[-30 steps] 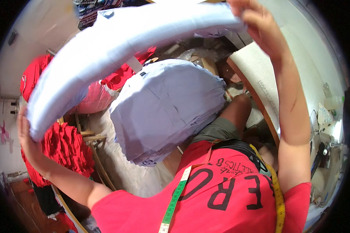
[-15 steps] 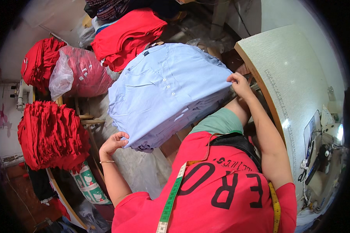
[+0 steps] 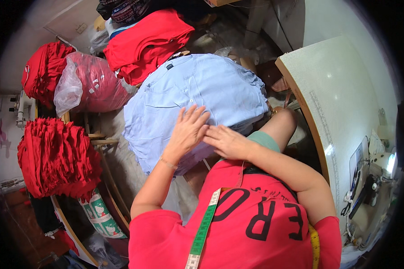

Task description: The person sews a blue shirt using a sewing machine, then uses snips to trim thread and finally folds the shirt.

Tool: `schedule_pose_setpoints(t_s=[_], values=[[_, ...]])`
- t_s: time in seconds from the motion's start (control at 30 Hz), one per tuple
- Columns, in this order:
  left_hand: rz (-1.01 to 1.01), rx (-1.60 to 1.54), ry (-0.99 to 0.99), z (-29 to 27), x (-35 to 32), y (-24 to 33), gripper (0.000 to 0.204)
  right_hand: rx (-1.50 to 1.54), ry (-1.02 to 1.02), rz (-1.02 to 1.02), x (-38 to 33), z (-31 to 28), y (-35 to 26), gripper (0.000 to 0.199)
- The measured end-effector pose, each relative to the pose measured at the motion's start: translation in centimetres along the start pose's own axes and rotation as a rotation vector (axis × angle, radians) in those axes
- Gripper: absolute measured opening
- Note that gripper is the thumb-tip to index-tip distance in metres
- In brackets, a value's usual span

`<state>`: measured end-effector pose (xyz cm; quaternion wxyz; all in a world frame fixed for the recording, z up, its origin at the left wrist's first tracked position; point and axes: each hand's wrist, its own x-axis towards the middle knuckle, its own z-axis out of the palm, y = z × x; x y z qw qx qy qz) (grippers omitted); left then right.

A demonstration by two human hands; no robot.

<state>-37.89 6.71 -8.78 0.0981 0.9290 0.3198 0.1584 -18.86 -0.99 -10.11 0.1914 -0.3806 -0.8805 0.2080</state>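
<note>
Light-blue shirt stack, frame centre, extends up-left from both hands: left hand and right hand flat, open, touching its near edge.

A clear plastic bag stuffed with red cloth is seen at the far left, lying between two heaps of red garments; its thin film is crumpled and shows white at the near end. A white sack or wrapper printed with green and red cartoon figures is seen at the near left, below a red stack. A small dark label is sewn at the collar of the top pale blue shirt.
</note>
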Motion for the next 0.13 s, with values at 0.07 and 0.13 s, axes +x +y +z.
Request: schedule_pose_setpoints(t_s=[0.07, 0.13], values=[[0.005, 0.05, -0.107, 1.6, 1.7, -2.5, 0.038, 0.0, -0.03, 0.002, -0.1, 1.3, 1.0, 0.063], [0.008, 0.115, -0.132, 2.6, 3.5, -4.9, 0.05, 0.038, -0.083, 0.039, -0.6, 1.6, 1.8, 0.069]])
